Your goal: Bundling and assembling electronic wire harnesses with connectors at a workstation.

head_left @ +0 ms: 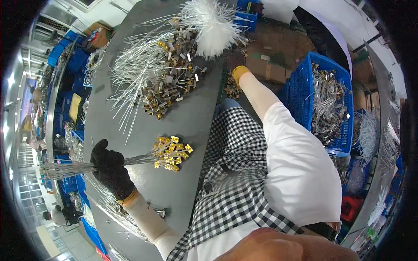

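Note:
My left hand (109,167), in a black glove with a yellow cuff, is closed around a bundle of thin grey cables (139,160). Their gold-coloured metal ends (172,153) fan out over the dark table, and the loose tails stick out on the other side of the fist. My right arm stretches far forward to the table's right edge. Only the yellow cuff and a bit of the dark glove of my right hand (235,65) show; its fingers are hidden. Beside it are a cluster of brass-coloured ends (232,87) and a spray of clear whitish strands (213,37).
A large pile of cables with metal ends (167,78) covers the far part of the table (130,130). More cables lie beneath my left forearm. To my right stands a blue crate (311,87) full of cables. Shelves with blue bins and other people (57,216) are at left.

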The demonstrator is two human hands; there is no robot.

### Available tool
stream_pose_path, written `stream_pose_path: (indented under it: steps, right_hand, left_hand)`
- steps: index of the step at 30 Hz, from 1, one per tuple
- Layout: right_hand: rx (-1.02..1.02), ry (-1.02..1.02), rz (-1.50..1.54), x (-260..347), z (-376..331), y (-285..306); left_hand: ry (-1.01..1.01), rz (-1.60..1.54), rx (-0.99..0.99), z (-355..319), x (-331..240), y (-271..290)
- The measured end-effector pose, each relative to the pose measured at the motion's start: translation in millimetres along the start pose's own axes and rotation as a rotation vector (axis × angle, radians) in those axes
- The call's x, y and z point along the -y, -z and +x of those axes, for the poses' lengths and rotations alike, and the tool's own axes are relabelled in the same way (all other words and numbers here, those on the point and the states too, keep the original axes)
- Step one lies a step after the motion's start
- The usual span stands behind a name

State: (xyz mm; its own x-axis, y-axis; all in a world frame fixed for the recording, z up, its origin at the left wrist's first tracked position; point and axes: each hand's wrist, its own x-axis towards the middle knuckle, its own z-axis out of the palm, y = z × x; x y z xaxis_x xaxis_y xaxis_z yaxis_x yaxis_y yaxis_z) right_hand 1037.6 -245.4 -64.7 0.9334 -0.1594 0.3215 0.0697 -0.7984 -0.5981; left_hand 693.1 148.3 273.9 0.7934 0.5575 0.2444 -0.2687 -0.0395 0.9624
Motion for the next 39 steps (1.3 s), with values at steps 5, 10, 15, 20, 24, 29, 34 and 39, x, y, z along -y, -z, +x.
stream_pose_path:
  steps: [5,10,15,20,24,29,34,39]
  right_hand:
    - [-0.247,0.052,-0.197,-118,10,-7]
    - [0.283,-0.202,0.024,-78,-83,-16]
    - [0.607,-0.264,0.855,73,-231,84]
    - [0.287,0.602,0.477,242,-187,108]
    - [0.41,0.958,0.711,355,-157,110]
    - [0.884,1.173,1.098,411,-138,103]
    - [1.165,0.695,1.135,370,-123,176]
    - [1.004,0.595,1.092,318,-125,190]
  left_hand:
    - [0.023,-0.097,0.147,11,-5,-31]
    - [0.105,-0.098,0.142,16,1,-21]
    - [0.098,0.097,0.16,8,-17,-2]
    - [-0.095,0.358,0.313,11,10,3]
    - [-0.109,0.601,0.165,-1,-11,-19]
    - [-0.262,0.481,0.205,6,-5,-8]
    - [-0.048,1.019,0.357,2,-38,-10]
    - [-0.079,1.042,0.441,21,-12,20]
